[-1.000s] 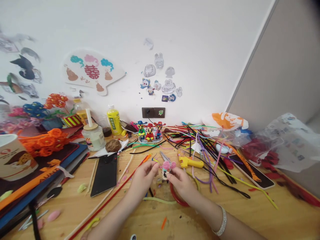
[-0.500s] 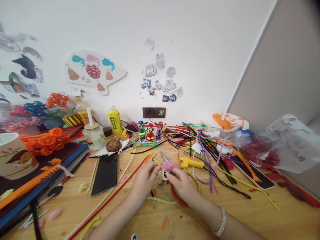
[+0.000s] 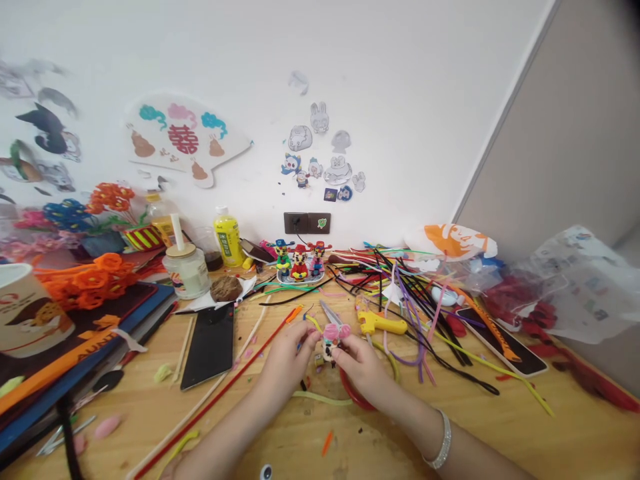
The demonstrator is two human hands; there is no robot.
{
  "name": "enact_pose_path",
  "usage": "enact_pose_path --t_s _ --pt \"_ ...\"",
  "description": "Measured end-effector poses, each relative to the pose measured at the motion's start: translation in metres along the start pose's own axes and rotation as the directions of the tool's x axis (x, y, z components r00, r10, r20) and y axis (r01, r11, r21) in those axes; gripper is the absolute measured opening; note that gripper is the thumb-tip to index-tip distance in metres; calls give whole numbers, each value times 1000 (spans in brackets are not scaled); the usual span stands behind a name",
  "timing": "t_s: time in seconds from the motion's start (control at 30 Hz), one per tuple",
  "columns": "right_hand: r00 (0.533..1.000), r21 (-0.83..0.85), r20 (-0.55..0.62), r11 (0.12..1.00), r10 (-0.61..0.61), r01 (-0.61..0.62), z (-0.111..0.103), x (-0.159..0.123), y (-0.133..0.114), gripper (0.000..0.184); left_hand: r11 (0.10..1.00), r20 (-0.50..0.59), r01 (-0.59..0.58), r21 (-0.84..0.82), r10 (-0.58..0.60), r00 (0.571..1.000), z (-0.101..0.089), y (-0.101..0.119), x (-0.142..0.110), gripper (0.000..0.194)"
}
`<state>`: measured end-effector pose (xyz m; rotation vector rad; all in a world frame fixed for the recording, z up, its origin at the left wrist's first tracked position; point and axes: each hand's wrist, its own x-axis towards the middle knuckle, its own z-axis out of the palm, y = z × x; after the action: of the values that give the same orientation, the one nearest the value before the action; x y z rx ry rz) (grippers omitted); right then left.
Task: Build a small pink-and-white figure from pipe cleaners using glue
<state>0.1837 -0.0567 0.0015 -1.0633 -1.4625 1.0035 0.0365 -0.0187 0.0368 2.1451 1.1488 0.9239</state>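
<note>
Held in right hand (image 3: 367, 367), just below centre of frame: small figure (image 3: 329, 351), pink on top, pale and dark below. Gripped between thumb and fingers at its right side, roughly upright. Brought close on its left side: left hand (image 3: 287, 357), thumb and fingertips drawn together. Cannot tell whether grasping anything there or touching the figure. Worn on right wrist: sparkling bracelet (image 3: 442, 440). Partly hidden behind the figure: scissors (image 3: 328, 313), blades pointing to upper left. Seen beneath right hand: part of a red loop (image 3: 357, 399). Lying right of centre on wooden bench (image 3: 280, 440): yellow glue gun (image 3: 383, 325). Heaped beyond, towards right of frame: fuzzy strands (image 3: 443, 323), black, purple, pink and other colours. Set at mid-frame, near the wall: three figurines (image 3: 300, 265) in blue and red hats, side by side on a pale base. Laid flat left of centre: dark phone (image 3: 209, 347). Standing farther back to the left: yellow bottle (image 3: 229, 240) and glass jar (image 3: 187, 275). Stretched diagonally towards lower left: red strand (image 3: 220, 391). Noted at bottom centre: orange scrap (image 3: 327, 443) and, at lower edge, googly eye (image 3: 267, 472).
</note>
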Motion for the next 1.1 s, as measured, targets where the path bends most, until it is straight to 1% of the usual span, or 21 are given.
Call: enact_pose_path --t_s 0.13,0.37,0.5,0.63,0.73,0.83,1.0,1.1 --pt "1000 -4 14 1000 -7 7 -1 0 1 17 1000 2 -16 5 16 1000 -1 1 0 26" --pt "999 -28 33 999 -18 19 -2 -1 -5 17 999 15 -47 -17 48 999 -7 4 1 24" --pt "999 -35 27 999 -18 19 -1 -1 -7 18 999 24 -46 -8 46 999 -10 6 0 24" --pt "999 -62 36 998 -15 17 -2 -1 -10 17 999 16 -35 -35 36 999 -7 4 0 23" --pt "999 -48 40 999 -14 16 -3 -1 -12 16 995 -6 2 -100 -3 1000 -5 1 0 25" --pt "999 -28 36 1000 -12 13 -4 -1 -15 20 975 3 65 -213 -66 998 -4 1 1 28" --pt "1000 58 0 998 -5 5 -5 2 -15 32 912 74 147 -382 -129 989 -3 4 3 35" --pt "999 61 -41 998 -6 9 -8 5 -10 34 875 158 195 -443 -137 978 3 4 2 36"
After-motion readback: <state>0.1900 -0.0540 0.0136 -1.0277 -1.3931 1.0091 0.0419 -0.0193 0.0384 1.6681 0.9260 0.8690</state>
